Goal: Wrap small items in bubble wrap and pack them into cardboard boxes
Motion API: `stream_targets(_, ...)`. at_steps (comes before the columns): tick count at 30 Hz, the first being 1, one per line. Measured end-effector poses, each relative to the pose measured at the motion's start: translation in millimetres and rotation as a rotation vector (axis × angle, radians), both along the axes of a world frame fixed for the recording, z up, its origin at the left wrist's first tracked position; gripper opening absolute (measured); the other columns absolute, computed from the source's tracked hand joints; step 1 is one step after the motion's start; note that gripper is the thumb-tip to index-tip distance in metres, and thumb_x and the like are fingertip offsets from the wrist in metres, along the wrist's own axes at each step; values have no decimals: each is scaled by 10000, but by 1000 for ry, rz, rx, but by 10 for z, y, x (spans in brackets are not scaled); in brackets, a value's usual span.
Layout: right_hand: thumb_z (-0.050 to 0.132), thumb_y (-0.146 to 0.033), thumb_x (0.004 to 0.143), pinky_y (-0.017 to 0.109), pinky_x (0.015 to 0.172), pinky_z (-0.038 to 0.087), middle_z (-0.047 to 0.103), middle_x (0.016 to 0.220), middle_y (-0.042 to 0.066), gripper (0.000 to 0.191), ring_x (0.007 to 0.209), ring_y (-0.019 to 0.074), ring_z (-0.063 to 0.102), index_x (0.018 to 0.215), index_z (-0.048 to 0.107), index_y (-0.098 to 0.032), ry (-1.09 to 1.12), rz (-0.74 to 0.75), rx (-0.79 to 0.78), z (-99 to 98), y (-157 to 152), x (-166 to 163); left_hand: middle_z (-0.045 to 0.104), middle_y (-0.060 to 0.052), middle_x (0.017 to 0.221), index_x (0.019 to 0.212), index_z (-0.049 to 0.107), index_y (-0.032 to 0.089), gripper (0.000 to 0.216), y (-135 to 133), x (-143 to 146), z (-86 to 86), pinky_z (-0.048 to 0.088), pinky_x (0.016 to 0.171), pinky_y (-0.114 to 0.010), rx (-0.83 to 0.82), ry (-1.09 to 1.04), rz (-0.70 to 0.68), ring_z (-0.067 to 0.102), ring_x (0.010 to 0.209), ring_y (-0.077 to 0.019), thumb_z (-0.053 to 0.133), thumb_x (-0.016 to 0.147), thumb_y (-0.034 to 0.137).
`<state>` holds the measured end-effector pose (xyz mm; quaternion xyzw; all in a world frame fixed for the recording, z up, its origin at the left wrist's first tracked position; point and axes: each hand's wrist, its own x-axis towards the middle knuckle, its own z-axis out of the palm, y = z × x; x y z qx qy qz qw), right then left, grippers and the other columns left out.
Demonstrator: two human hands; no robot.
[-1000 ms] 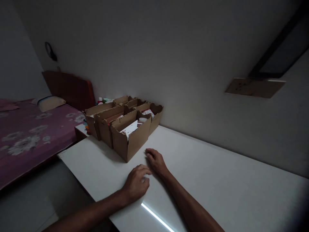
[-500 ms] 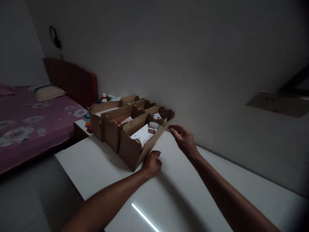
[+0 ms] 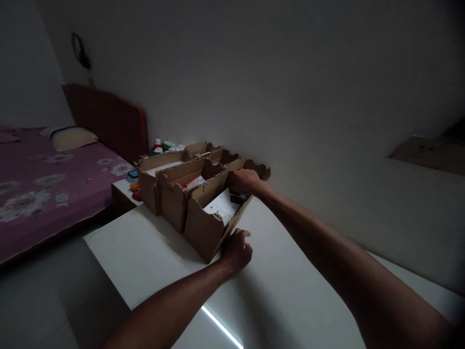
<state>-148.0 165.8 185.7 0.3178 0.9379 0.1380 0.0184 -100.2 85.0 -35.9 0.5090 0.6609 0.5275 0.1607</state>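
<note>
Cardboard box sits far left on the white table, rightmost in a row of boxes by the wall. Left hand lies loose, fingertips touching its near right edge; right hand curls over its far rim, cannot tell if gripping. Bare tabletop spreads right and near.

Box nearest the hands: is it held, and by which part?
The left hand touches the box on its side, near the front corner. The right hand reaches into its far end; whether it grips anything cannot be told.
</note>
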Motion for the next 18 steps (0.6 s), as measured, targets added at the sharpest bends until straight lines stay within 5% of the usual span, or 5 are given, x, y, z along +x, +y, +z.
stream_targets(5,610,-242,887,339,794,500,726,972,112,181,911,231,669,962,719,-118,314,-42,19,300,23,348,618,-64,1031,1032,596,182,386,-24,7,27,456,994,-370,14,-29,-23,576,1015,-209,474,704,19)
stream_targets(10,478,-355,882,272,520,405,695,805,95,338,613,168,575,1014,699,-136,724,-67,-31,631,132,1592,609,-91,1121,1157,556,160,459,-157,50,153,496,887,-342,63,-89,-85,600,941,-197,551,706,74)
stream_targets(12,518,-471,823,296,471,378,634,656,73,346,526,173,513,871,702,-182,817,-90,-100,533,179,2132,604,-107,1184,1232,515,160,548,-242,73,236,489,891,-337,88,-110,-108,600,1005,-213,572,692,89)
stream_targets(14,624,-504,699,342,501,405,629,624,79,269,548,210,528,701,689,-243,903,-90,-356,288,190,2525,580,-128,1279,1323,449,162,636,-330,111,318,462,945,-353,128,-179,-165,576,1115,-235,573,701,109)
stream_targets(18,576,-422,677,357,508,390,618,578,65,203,534,223,520,580,649,-260,577,-35,-680,-354,3,2682,529,-152,1376,1426,357,146,789,-448,273,418,387,1043,-382,131,-416,-424,509,1237,-263,671,707,227)
